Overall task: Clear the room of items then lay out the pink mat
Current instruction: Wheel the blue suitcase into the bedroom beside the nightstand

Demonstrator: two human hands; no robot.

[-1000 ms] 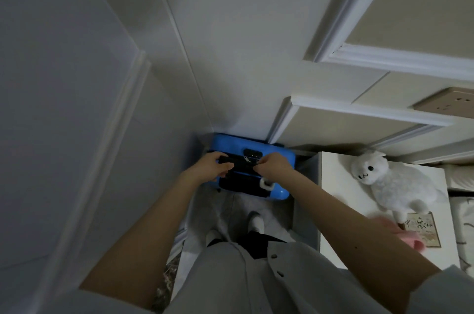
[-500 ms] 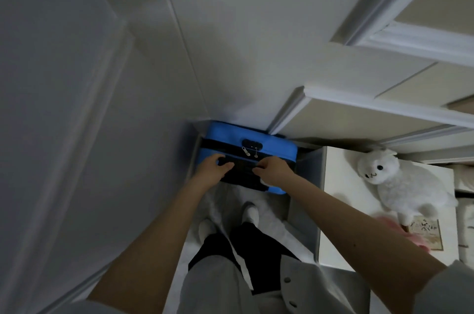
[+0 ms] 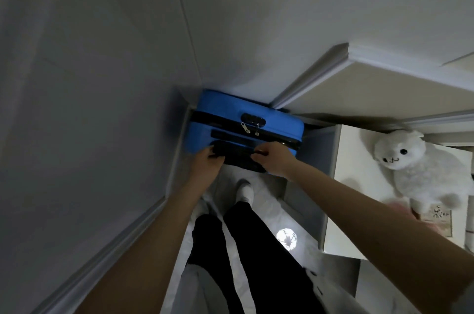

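A blue hard-shell suitcase (image 3: 230,111) is seen standing on the floor (image 3: 266,200) in the corner where 2 white walls meet, with its top face turned toward the camera. A black zipper band runs across that face, and 2 metal zipper pulls (image 3: 250,127) hang below a black combination lock (image 3: 253,118). A black telescopic handle (image 3: 239,157) is located along the near edge of the suitcase top.

The handle is gripped from both ends. The left hand (image 3: 208,167) is closed on the left end of the handle, with the fingers curled over it. The right hand (image 3: 275,158) is closed on the right part of the handle, with the fingertips (image 3: 257,154) hooked over its upper edge. Both grips are therefore pressed together on the handle, and both forearms are extended forward and down.

The pink mat cannot be identified in this view; only a blurred pink shape (image 3: 405,211) is visible behind the right forearm, and its nature cannot be determined.

A white cabinet (image 3: 354,211) stands just beside the suitcase on the right. A white plush alpaca (image 3: 420,170) lies on its top, near the far edge, with a small printed card (image 3: 440,218) by its legs. 2 legs in black trousers (image 3: 259,249) and 1 white shoe (image 3: 245,189) are seen on the floor just in front of the suitcase.
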